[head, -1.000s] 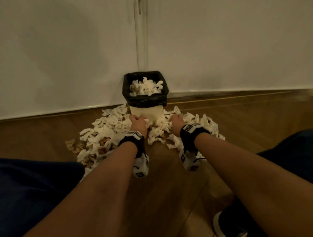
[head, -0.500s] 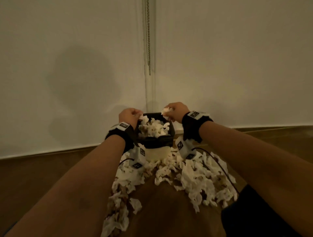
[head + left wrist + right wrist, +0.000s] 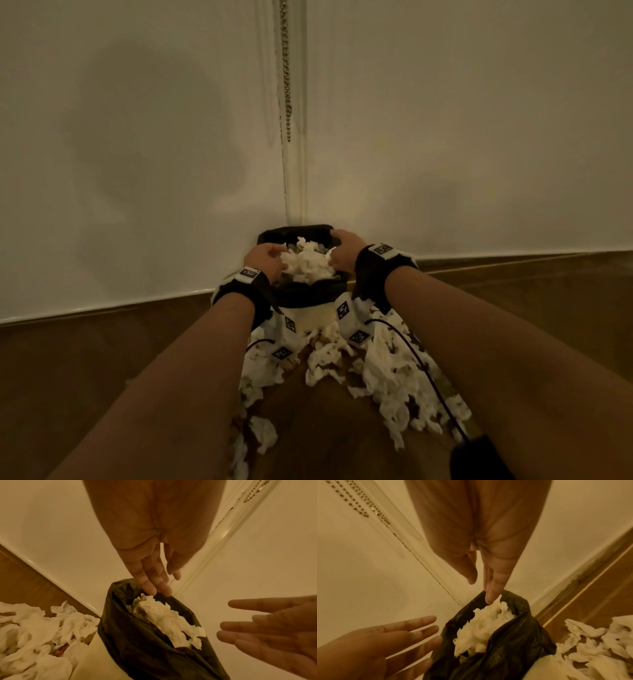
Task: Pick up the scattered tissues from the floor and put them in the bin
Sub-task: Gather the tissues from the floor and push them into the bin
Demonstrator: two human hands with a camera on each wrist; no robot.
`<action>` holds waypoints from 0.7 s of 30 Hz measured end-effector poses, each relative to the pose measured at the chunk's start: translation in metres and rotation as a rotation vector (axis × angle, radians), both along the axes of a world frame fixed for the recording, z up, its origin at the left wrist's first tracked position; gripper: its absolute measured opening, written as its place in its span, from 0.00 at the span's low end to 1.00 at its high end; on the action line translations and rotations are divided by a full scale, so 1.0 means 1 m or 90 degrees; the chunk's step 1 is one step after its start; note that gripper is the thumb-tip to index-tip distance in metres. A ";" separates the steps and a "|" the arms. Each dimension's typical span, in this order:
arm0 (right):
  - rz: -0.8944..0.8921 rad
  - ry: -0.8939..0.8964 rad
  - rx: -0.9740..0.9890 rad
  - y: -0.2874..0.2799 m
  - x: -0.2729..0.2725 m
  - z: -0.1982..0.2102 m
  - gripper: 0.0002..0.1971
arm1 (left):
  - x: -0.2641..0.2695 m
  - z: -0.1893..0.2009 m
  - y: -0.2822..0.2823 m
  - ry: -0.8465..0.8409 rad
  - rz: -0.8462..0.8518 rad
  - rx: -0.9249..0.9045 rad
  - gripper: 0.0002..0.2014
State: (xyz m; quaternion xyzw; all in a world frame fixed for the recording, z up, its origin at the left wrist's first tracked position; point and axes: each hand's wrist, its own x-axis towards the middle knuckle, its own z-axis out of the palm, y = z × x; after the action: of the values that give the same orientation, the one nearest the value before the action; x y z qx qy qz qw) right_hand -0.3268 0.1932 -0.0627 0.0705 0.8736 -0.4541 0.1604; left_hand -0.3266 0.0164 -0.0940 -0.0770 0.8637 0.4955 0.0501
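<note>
A small white bin (image 3: pixel 315 317) lined with a black bag (image 3: pixel 305 294) stands against the wall, heaped with crumpled white tissues (image 3: pixel 308 262). My left hand (image 3: pixel 265 258) hovers over the bin's left side and my right hand (image 3: pixel 344 248) over its right side. Both hands have straight, spread fingers and hold nothing; in the left wrist view the left fingertips (image 3: pixel 150 588) hang just above the tissue heap (image 3: pixel 171 620), and in the right wrist view the right fingertips (image 3: pixel 491 596) touch its top (image 3: pixel 486 626). Many scattered tissues (image 3: pixel 387 373) lie on the wooden floor in front of the bin.
A white wall (image 3: pixel 137 137) rises right behind the bin, with a bead chain (image 3: pixel 286 68) hanging above it. Wooden floor (image 3: pixel 85 370) spreads to the left and right. A black cable (image 3: pixel 424 373) runs from my right wrist across the tissue pile.
Both hands rose from the floor pile with tissues, reached over the bin and spread their fingers; the tissues now lie on the bin's heap.
</note>
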 end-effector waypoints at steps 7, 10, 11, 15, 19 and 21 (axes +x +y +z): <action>-0.149 -0.050 -0.154 0.039 0.028 0.015 0.22 | 0.035 0.004 0.022 0.043 -0.065 0.011 0.14; -0.207 -0.052 -0.140 0.049 0.048 0.018 0.18 | 0.063 -0.006 0.036 0.000 -0.121 -0.011 0.13; -0.210 -0.052 -0.131 0.050 0.055 0.020 0.17 | 0.073 -0.011 0.040 -0.005 -0.148 -0.043 0.12; -0.201 -0.026 -0.071 0.048 0.081 0.027 0.14 | 0.110 -0.030 0.055 -0.043 -0.228 -0.155 0.12; -0.123 -0.046 0.000 0.041 0.113 0.003 0.15 | 0.139 -0.059 0.064 -0.096 -0.261 -0.184 0.13; -0.105 -0.070 0.000 0.043 0.129 -0.020 0.17 | 0.147 -0.073 0.061 -0.110 -0.299 -0.254 0.14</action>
State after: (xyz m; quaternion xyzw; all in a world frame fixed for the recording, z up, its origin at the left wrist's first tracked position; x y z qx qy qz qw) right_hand -0.1978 0.2361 -0.0825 0.1667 0.8547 -0.4612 0.1701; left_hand -0.1797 0.0775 -0.1667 0.0747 0.9305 0.2828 0.2203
